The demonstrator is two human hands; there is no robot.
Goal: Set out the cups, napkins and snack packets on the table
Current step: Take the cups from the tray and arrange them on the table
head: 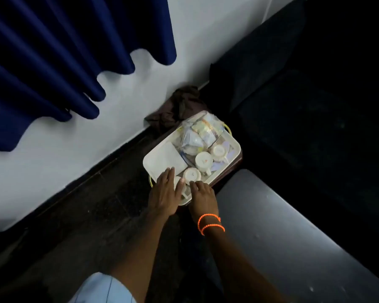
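I'm seeing both hands lying open at the tray's (155,158) near end — left hand (165,193) flat, right hand (202,199) fingertips touching the nearest cup (192,174); napkins (167,158) and snack packets (202,132) sitting farther.

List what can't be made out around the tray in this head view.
- Fourth cup: mostly hidden under the left hand and right hand.
- Snack packets: print too blurred to read.
- Tray near edge: covered by both hands.
- What the tray rests on: too dark.
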